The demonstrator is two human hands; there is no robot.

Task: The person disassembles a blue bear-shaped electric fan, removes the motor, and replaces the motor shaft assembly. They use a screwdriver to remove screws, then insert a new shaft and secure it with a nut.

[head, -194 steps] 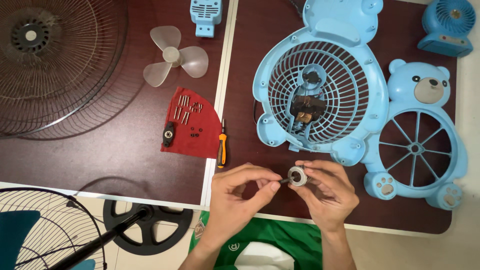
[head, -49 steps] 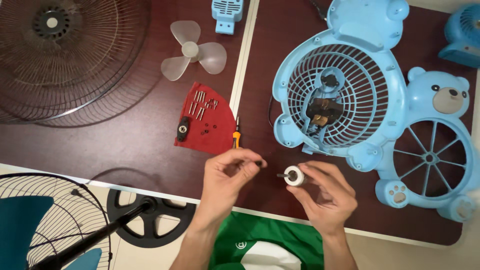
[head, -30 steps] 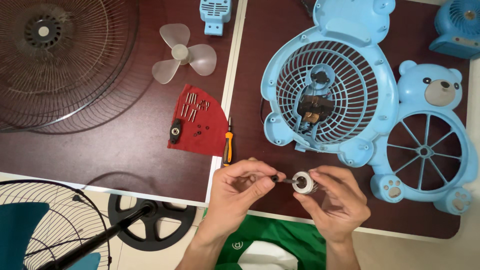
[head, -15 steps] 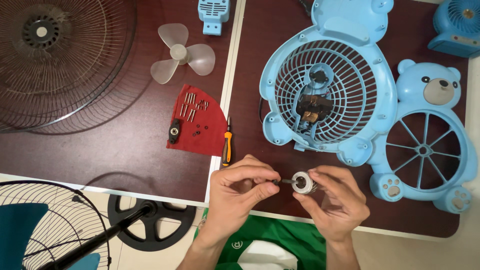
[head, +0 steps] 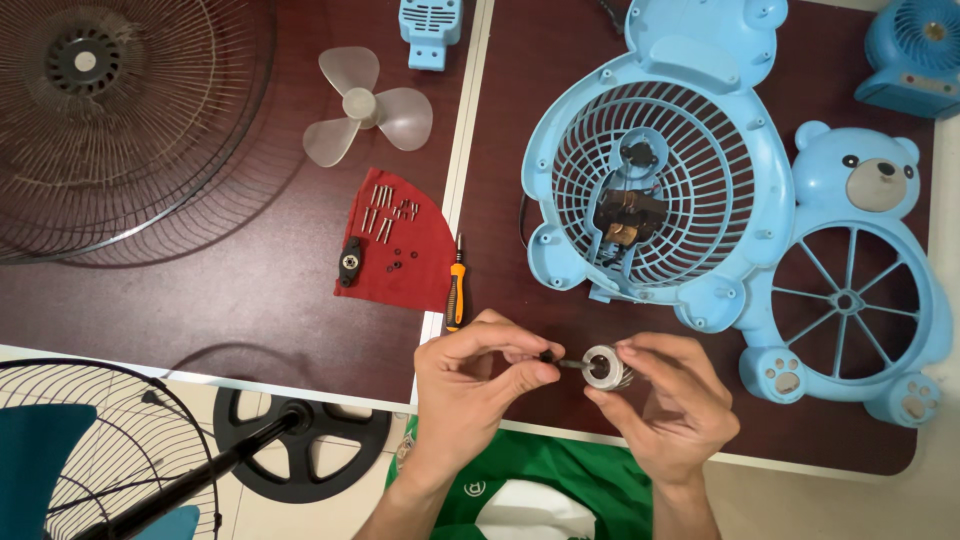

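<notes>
Rotor sits pinched in my right hand at six o'clock, below the blue bear-shaped fan housing at one. Half a second ago my left hand gripped closer; now its fingertips pinch only the thin shaft end, so the shaft looks partly drawn out.

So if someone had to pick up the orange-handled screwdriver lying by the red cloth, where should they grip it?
Probably around the orange handle, the thickest part. The screwdriver lies flat with its dark tip pointing away, so pinching the handle's two long sides from above suits it. Its left side sits against the red cloth, so the fingers would land partly on that.
</notes>
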